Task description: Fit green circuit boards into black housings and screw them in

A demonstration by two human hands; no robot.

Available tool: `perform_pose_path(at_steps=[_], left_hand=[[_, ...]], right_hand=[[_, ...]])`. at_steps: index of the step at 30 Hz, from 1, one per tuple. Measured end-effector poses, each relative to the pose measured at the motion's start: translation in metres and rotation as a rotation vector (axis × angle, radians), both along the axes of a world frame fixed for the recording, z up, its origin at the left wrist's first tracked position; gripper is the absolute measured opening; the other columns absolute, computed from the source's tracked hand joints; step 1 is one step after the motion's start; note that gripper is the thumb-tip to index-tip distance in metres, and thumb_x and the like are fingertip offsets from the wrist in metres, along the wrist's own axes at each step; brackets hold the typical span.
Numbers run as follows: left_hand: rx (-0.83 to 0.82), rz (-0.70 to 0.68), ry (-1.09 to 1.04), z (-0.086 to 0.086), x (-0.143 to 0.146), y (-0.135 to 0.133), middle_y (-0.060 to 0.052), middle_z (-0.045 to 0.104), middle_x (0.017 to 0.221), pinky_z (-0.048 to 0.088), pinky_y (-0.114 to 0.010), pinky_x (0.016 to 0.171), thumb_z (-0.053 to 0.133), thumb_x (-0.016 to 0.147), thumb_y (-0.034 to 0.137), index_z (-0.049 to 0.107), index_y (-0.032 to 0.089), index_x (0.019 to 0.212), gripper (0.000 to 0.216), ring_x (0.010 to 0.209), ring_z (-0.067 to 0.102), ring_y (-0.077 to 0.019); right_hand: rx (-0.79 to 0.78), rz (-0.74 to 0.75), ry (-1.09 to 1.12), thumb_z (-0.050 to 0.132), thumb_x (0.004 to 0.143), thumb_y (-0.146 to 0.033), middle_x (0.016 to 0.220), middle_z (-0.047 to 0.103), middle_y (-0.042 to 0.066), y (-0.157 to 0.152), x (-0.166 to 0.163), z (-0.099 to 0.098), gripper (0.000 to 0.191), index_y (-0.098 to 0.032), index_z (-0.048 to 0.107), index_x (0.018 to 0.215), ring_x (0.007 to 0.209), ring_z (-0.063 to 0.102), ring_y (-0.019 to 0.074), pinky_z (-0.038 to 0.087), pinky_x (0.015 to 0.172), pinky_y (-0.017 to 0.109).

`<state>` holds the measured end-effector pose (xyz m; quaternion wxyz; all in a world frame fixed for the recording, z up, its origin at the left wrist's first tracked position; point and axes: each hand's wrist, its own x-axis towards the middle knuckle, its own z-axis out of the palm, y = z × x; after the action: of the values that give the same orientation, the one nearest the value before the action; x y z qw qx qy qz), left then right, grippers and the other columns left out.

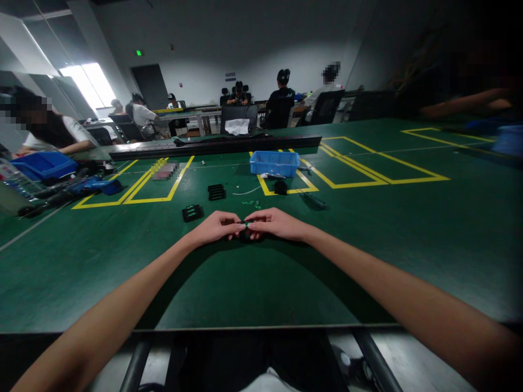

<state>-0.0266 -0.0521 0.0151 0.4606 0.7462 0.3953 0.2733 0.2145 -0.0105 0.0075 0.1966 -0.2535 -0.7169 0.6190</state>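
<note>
My left hand point(218, 226) and my right hand point(274, 224) meet over the near middle of the green table point(261, 288). Both pinch one small black part point(245, 224) with a bit of green on it, most of which the fingers hide. Just beyond them lie several small green pieces point(251, 204). A black slotted holder point(192, 213) with green pieces in it sits to the left of my left hand. Farther back stands a second black slotted holder point(216, 191), in which I make out no green.
A blue bin point(274, 164) stands beyond my hands, with a small black object point(280, 188) in front. Across the back runs a long dark bar point(220, 146). Blue tools point(96, 186) and a blue tray point(44, 165) crowd the left. Other people sit around the room.
</note>
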Motion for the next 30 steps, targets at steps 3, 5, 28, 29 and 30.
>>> perform_pose_path(at_steps=[3,5,28,29,30], left_hand=[[0.005,0.012,0.006,-0.0014,0.001,0.0002,-0.002,0.064,0.075,0.043,-0.022,0.06,0.065,0.088,0.048,0.069,0.012,0.085,0.036,0.062,0.056,-0.01],[0.007,0.013,0.012,-0.0016,0.0011,0.0001,-0.002,0.064,0.076,0.043,-0.022,0.06,0.065,0.088,0.049,0.069,0.012,0.086,0.037,0.062,0.056,-0.0103],[0.017,0.005,0.038,-0.0008,0.0002,0.0007,-0.002,0.065,0.077,0.043,-0.023,0.061,0.063,0.089,0.048,0.069,0.013,0.088,0.036,0.062,0.056,-0.0106],[0.017,0.003,0.037,-0.0006,0.0002,0.0008,-0.002,0.065,0.077,0.043,-0.023,0.061,0.063,0.09,0.048,0.069,0.013,0.088,0.035,0.062,0.056,-0.0106],[0.016,0.001,0.036,-0.0004,0.0003,0.0007,-0.002,0.065,0.077,0.043,-0.023,0.06,0.063,0.089,0.048,0.068,0.013,0.087,0.035,0.062,0.056,-0.0107]], right_hand=[[-0.002,-0.004,-0.005,0.072,0.088,-0.042,0.094,0.077,0.01,-0.0004,0.0,0.0004,0.049,-0.012,0.066,0.125,0.084,0.072,0.018,0.056,0.08,0.032],[-0.003,-0.005,-0.008,0.073,0.087,-0.043,0.094,0.077,0.01,-0.0007,0.0,0.0008,0.049,-0.012,0.066,0.125,0.084,0.072,0.0182,0.056,0.08,0.033],[0.013,-0.003,0.0,0.074,0.085,-0.041,0.093,0.077,0.01,-0.0022,0.0001,0.0038,0.047,-0.011,0.068,0.121,0.084,0.072,0.0185,0.056,0.08,0.032],[0.014,-0.002,0.001,0.074,0.086,-0.041,0.093,0.076,0.01,-0.0023,0.0,0.0037,0.047,-0.011,0.068,0.12,0.084,0.072,0.0185,0.056,0.079,0.032],[0.015,0.0,0.003,0.074,0.086,-0.041,0.092,0.076,0.01,-0.0023,0.0,0.0036,0.046,-0.011,0.068,0.12,0.084,0.072,0.0184,0.056,0.079,0.032]])
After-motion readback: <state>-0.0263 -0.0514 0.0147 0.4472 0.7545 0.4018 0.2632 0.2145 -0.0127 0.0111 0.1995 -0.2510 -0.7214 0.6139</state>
